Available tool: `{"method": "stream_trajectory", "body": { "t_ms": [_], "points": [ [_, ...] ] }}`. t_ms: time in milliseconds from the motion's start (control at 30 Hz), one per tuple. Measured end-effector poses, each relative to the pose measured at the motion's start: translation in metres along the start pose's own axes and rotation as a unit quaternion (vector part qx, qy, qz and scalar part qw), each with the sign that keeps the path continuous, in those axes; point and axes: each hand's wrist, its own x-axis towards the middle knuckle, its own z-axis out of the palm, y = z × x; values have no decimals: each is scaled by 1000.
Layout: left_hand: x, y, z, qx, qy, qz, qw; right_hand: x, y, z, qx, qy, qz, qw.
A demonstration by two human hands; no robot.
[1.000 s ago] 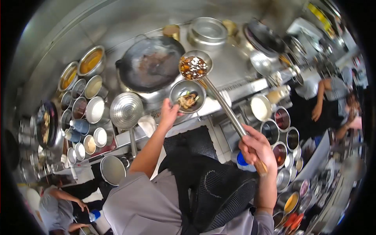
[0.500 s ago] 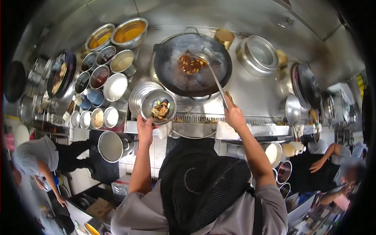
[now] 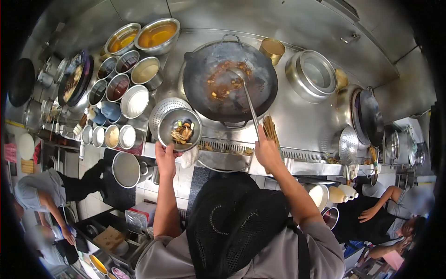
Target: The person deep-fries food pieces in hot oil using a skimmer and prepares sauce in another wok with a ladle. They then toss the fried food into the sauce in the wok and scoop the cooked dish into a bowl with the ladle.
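Note:
My left hand grips the near rim of a steel bowl, which holds sliced pale, dark and green pieces of food. Under the bowl, a perforated strainer shows in part. My right hand is wrapped around the handle of a long ladle. The ladle's head is down in a large black wok, among brown sauce and small chunks. A bamboo brush stands just beside my right hand.
Left of the wok are steel pots of sauces and two bowls of orange liquid. A tin can and stacked steel pots stand to the right. Co-workers are at both sides.
The ladle has shifted left and nearer in the wok, and the sauce has spread out from one clump. My right hand has moved left and down; the bowl stays in my left hand.

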Motion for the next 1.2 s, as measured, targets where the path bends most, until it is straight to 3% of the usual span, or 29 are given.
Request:
{"method": "stream_trajectory", "body": {
  "t_ms": [33, 67, 100, 133, 167, 200, 233, 267, 333, 400, 433, 500, 533, 567, 600, 733, 833, 1067, 1133, 1200],
  "points": [
    [6, -2, -1, -5, -10, -10, 1000, -4, -6, -6, 96, -43, 18, 994],
    [14, -2, 0, -7, -20, -18, 1000, 7, -7, -17, 99, -36, 22, 994],
    [22, -4, 3, -9, -24, -12, 1000, 24, -6, -29, 322, -115, 138, 930],
    [31, -3, 6, -2, -31, -14, 999, 36, -3, -34, 523, -185, 241, 796],
    [42, -2, 12, 14, -42, -12, 999, 44, 9, -16, 585, -163, 246, 755],
    [53, -1, 19, 28, -51, -8, 998, 43, 15, 3, 588, -160, 246, 754],
    [62, 0, 27, 30, -52, -8, 998, 40, 15, 19, 360, -57, 122, 923],
    [71, 1, 34, 24, -74, 5, 997, 34, 18, 31, 94, 52, -16, 994],
    [91, 4, 51, 30, -91, 31, 995, 20, 16, 13, -4, -19, 115, 993],
    [105, 8, 75, 83, -80, 73, 991, -7, 36, 13, -22, 87, 64, 994],
    [113, 14, 88, 86, -85, 78, 990, -18, 37, 4, -18, 94, 68, 993],
    [130, 26, 113, 315, -109, 130, 934, -47, 37, -18, -97, -39, 155, 982],
    [146, 20, 124, 314, -113, 133, 933, -57, 40, -23, -97, -34, 159, 982],
    [167, 4, 134, 368, -64, 308, 875, -65, 43, -28, -113, -37, 160, 980],
    [179, -2, 139, 408, -10, 468, 784, -73, 44, -32, -129, -41, 159, 978],
    [176, 31, 168, 414, -24, 422, 806, -87, 48, -60, -162, -64, 172, 969],
    [185, 52, 183, 457, -40, 457, 762, -91, 57, -70, -171, -48, 161, 971],
    [174, 75, 204, 445, -10, 523, 727, -96, 71, -70, -143, -12, 143, 979],
    [167, 65, 210, 437, 7, 531, 726, -90, 77, -74, -141, -5, 129, 981],
    [162, 33, 211, 470, -48, 546, 692, -82, 80, -82, -146, 10, 104, 984]
  ]
}}
